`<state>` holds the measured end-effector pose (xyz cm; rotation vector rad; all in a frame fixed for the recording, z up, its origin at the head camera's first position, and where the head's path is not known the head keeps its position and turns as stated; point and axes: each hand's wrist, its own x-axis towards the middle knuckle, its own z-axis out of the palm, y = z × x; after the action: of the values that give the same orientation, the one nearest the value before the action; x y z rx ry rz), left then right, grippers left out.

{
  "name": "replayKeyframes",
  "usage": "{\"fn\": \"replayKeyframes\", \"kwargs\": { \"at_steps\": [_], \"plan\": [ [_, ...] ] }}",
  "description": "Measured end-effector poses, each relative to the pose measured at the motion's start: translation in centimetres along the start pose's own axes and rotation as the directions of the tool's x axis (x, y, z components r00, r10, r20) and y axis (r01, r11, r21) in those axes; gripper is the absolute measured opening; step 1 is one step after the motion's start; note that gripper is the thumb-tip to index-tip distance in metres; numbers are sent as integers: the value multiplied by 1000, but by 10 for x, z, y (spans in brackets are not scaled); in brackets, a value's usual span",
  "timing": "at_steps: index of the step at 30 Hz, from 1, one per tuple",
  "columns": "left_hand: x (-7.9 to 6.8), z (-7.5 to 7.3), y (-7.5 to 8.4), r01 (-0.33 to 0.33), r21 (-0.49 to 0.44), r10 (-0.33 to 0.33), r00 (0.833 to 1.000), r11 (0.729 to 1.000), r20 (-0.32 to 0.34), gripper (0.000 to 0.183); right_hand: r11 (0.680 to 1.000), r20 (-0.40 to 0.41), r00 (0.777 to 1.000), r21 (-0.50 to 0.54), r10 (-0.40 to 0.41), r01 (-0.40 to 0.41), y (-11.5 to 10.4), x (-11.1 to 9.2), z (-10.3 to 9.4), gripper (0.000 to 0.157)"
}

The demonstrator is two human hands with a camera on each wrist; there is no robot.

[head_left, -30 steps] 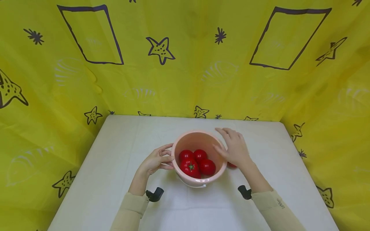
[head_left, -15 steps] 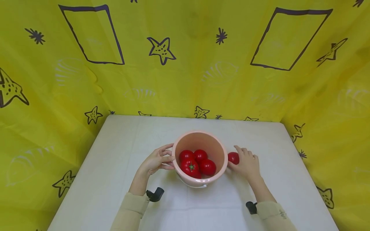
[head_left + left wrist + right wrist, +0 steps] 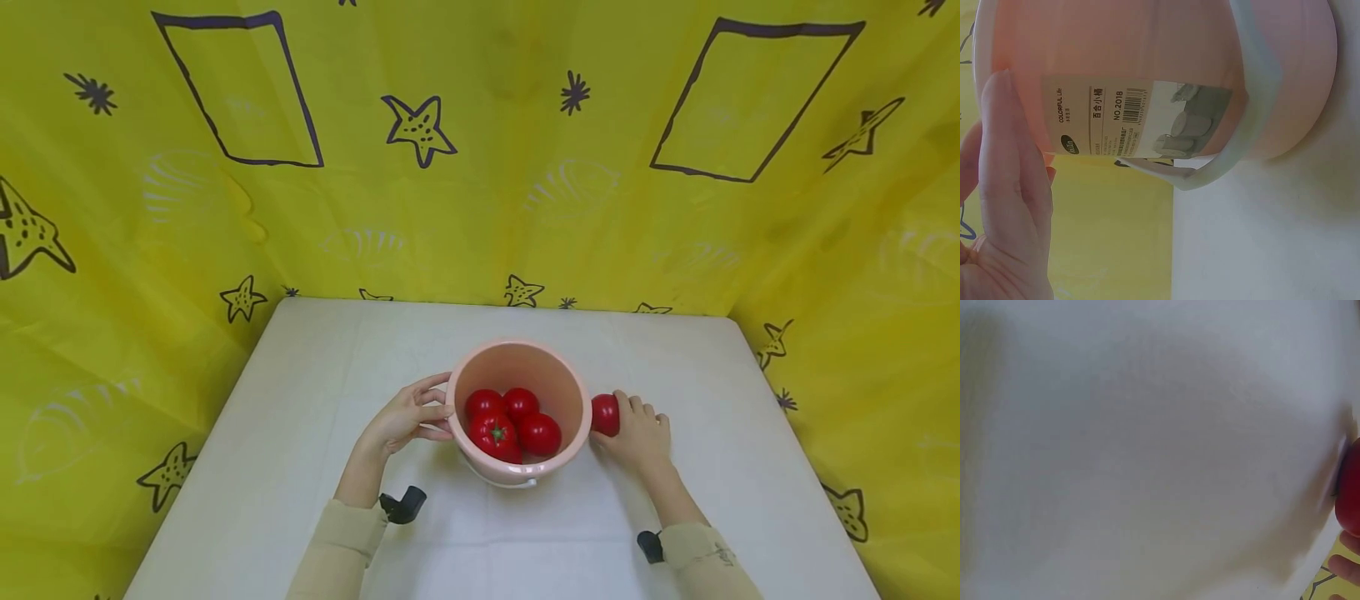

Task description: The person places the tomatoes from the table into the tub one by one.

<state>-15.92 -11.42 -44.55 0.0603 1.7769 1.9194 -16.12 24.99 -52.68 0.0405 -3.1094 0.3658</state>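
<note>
A pink bucket (image 3: pixel 581 392) stands mid-table with several red tomatoes (image 3: pixel 495 433) lying inside; one shows a green stem star. My left hand (image 3: pixel 408 414) rests against its left side at the rim, fingers spread and fairly straight. The left wrist view has the bucket's labelled wall (image 3: pixel 1147 37) up close, a finger lying along it. On the right, my right hand (image 3: pixel 637 433) grips another red tomato (image 3: pixel 605 414) low beside the bucket, thumb in front and fingers over the far side. Only part of this tomato (image 3: pixel 1350 494) enters the right wrist view.
A pale handle (image 3: pixel 1260 94) hangs down the bucket's outer wall. White cloth covers the table (image 3: pixel 337 342). Yellow curtains (image 3: pixel 480 208) with dark starfish drawings enclose its back and sides. Black wrist mounts (image 3: pixel 402 505) sit by the sleeves.
My right hand has gone from above the bucket's right rim down to the tomato outside, and its fingers have come round it. The left hand and bucket have hardly moved.
</note>
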Motion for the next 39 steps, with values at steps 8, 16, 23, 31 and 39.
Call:
{"fn": "replayKeyframes", "kwargs": {
  "at_steps": [8,16,23,31,39],
  "plan": [
    [0,0,0,5,8,-5,1000,1000,-5,61,1000,-37,999,8,-15,16,-1,6,-13,82],
    [-1,1,2,4,1,-4,1000,1000,0,61,998,-160,985,-24,-66,63,-16,19,-71,81],
    [-2,1,3,2,3,-2,1000,1000,-2,61,985,-266,948,-39,-174,170,-46,27,-118,81],
    [-1,1,3,4,-2,-4,1000,1000,-4,62,922,-227,896,-171,-381,348,-93,29,-128,84],
    [0,-1,1,-5,15,5,1000,1000,1,62,817,-48,837,-252,-546,518,-128,30,-91,83]
  ]
}}
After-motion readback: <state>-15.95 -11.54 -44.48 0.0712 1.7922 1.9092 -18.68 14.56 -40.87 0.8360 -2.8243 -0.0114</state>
